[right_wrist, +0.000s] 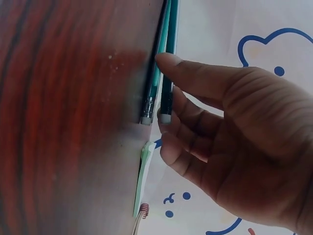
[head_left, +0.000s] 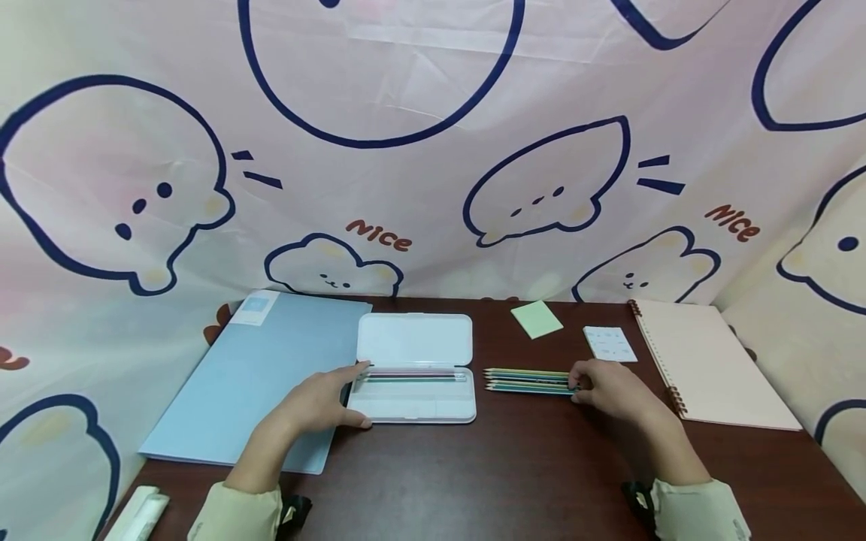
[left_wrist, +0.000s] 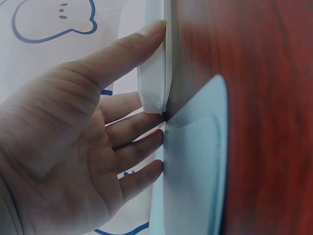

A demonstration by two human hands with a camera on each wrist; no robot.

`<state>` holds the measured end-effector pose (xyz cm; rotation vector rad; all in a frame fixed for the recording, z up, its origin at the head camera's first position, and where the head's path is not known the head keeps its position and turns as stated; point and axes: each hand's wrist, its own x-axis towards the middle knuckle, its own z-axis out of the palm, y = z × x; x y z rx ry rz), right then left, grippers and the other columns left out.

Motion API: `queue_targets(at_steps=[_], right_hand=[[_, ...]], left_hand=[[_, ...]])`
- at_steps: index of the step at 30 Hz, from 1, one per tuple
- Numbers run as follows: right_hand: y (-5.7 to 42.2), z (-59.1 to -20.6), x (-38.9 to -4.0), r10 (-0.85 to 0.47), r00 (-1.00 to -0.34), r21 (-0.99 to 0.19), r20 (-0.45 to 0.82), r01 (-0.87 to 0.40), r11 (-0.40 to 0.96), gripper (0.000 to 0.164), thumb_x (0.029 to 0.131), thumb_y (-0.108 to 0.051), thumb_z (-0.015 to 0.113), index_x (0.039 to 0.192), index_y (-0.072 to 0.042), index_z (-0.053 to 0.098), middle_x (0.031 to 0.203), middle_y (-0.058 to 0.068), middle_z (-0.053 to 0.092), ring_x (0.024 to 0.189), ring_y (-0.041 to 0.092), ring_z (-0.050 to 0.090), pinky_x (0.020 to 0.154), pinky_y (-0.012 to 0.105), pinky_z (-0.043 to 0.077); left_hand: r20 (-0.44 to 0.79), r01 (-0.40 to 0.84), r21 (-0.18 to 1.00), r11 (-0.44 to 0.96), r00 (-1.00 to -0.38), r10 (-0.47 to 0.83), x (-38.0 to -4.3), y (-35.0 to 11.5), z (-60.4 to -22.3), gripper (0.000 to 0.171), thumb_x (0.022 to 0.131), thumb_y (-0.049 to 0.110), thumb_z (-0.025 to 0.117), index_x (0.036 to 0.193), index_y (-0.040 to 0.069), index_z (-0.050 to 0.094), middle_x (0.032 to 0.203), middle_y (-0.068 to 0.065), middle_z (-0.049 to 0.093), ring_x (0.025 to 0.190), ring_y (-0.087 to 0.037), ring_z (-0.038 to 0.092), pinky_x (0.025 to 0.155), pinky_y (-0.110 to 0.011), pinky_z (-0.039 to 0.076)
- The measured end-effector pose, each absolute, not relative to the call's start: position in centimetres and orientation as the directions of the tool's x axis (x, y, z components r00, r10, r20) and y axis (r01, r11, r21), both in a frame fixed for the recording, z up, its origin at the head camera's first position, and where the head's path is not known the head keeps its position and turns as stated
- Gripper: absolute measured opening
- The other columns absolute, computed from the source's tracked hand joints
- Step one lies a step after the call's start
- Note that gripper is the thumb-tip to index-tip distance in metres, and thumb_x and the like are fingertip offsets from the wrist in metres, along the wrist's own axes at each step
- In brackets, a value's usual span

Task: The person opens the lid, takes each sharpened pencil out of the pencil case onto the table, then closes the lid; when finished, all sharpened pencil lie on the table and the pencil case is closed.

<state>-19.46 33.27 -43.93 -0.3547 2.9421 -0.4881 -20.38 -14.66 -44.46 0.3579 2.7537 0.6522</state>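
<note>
An opened white pencil case [head_left: 413, 409] lies in the middle of the table, its lid [head_left: 414, 338] folded back. Several pencils [head_left: 413, 377] lie in its rear part. My left hand [head_left: 314, 406] holds the case by its left end, thumb [left_wrist: 146, 41] at the front corner and index finger further back. Right of the case, several green, blue and yellow pencils [head_left: 524, 382] lie side by side, tips to the left. At their eraser ends, my right hand [head_left: 609, 387] pinches a dark green pencil [right_wrist: 168, 93] between thumb and fingers; another pencil lies beside it.
A blue folder [head_left: 271, 361] lies on the left, partly under my left hand. Behind the right hand are a green sticky-note pad [head_left: 537, 320] and a small white pad [head_left: 610, 344]. A spiral notebook [head_left: 720, 368] lies far right, a white object [head_left: 138, 515] front left.
</note>
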Motion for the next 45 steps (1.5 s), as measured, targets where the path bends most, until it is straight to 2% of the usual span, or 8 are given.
queue_targets(at_steps=[9, 15, 21, 25, 32, 39, 45], right_hand=[[33.1, -44.1, -19.8, -0.249, -0.966, -0.275, -0.074, -0.220, 0.936, 0.016, 0.087, -0.007, 0.074, 0.085, -0.021, 0.065, 0.078, -0.005, 0.059, 0.072, 0.014, 0.049, 0.066, 0.033, 0.041], [32.8, -44.0, -19.8, -0.246, -0.967, -0.264, -0.070, -0.220, 0.939, 0.017, 0.087, -0.012, 0.076, 0.084, -0.023, 0.064, 0.075, -0.007, 0.058, 0.070, 0.013, 0.048, 0.066, 0.033, 0.041], [31.4, -43.4, -20.0, -0.301, -0.953, -0.342, -0.030, -0.274, 0.899, 0.011, 0.090, -0.014, 0.075, 0.089, -0.022, 0.067, 0.077, -0.009, 0.060, 0.070, 0.011, 0.050, 0.067, 0.032, 0.043], [29.4, -43.0, -20.7, -0.356, -0.934, -0.403, 0.017, -0.333, 0.853, 0.004, 0.095, -0.016, 0.071, 0.097, -0.018, 0.072, 0.085, -0.010, 0.066, 0.076, 0.009, 0.054, 0.072, 0.032, 0.048], [23.9, -42.4, -21.7, -0.432, -0.900, -0.431, 0.058, -0.413, 0.803, 0.010, 0.096, -0.016, 0.069, 0.104, -0.018, 0.076, 0.100, -0.008, 0.074, 0.090, 0.008, 0.064, 0.083, 0.037, 0.055], [18.4, -42.3, -22.0, -0.540, -0.842, -0.437, 0.012, -0.490, 0.755, 0.025, 0.098, -0.015, 0.066, 0.122, -0.014, 0.074, 0.118, 0.000, 0.075, 0.105, 0.014, 0.068, 0.093, 0.040, 0.057], [15.6, -42.9, -22.0, -0.538, -0.838, -0.409, -0.093, -0.461, 0.788, 0.030, 0.097, -0.016, 0.068, 0.127, -0.015, 0.072, 0.125, 0.002, 0.072, 0.118, 0.019, 0.066, 0.101, 0.041, 0.053]], left_hand=[[-0.218, 0.173, 0.466, 0.868, -0.928, 0.302, -20.4, -14.9, -44.4, 0.101, 0.070, 0.046, 0.091, 0.155, 0.016, 0.045, 0.153, -0.017, 0.051, 0.141, -0.039, 0.048, 0.109, -0.059, 0.044], [-0.225, 0.164, 0.465, 0.870, -0.929, 0.295, -20.2, -15.0, -44.4, 0.101, 0.070, 0.046, 0.091, 0.154, 0.015, 0.045, 0.153, -0.017, 0.051, 0.141, -0.039, 0.048, 0.110, -0.059, 0.044], [-0.221, 0.165, 0.462, 0.872, -0.930, 0.293, -20.1, -15.0, -44.4, 0.102, 0.070, 0.048, 0.091, 0.155, 0.016, 0.044, 0.154, -0.017, 0.050, 0.141, -0.039, 0.048, 0.110, -0.059, 0.043], [-0.215, 0.166, 0.458, 0.873, -0.933, 0.290, -20.2, -15.2, -44.2, 0.101, 0.070, 0.048, 0.091, 0.155, 0.016, 0.044, 0.154, -0.016, 0.050, 0.141, -0.039, 0.048, 0.110, -0.060, 0.043], [-0.213, 0.175, 0.469, 0.866, -0.929, 0.303, -20.2, -15.0, -44.4, 0.102, 0.070, 0.047, 0.091, 0.155, 0.015, 0.044, 0.154, -0.016, 0.051, 0.141, -0.038, 0.048, 0.110, -0.058, 0.044], [-0.212, 0.167, 0.465, 0.869, -0.933, 0.292, -20.2, -14.8, -44.4, 0.101, 0.070, 0.045, 0.091, 0.155, 0.015, 0.044, 0.154, -0.016, 0.051, 0.141, -0.038, 0.048, 0.110, -0.058, 0.044], [-0.206, 0.186, 0.466, 0.865, -0.928, 0.310, -20.3, -14.7, -44.1, 0.099, 0.072, 0.041, 0.091, 0.155, 0.014, 0.043, 0.154, -0.016, 0.050, 0.142, -0.038, 0.048, 0.111, -0.057, 0.043]])
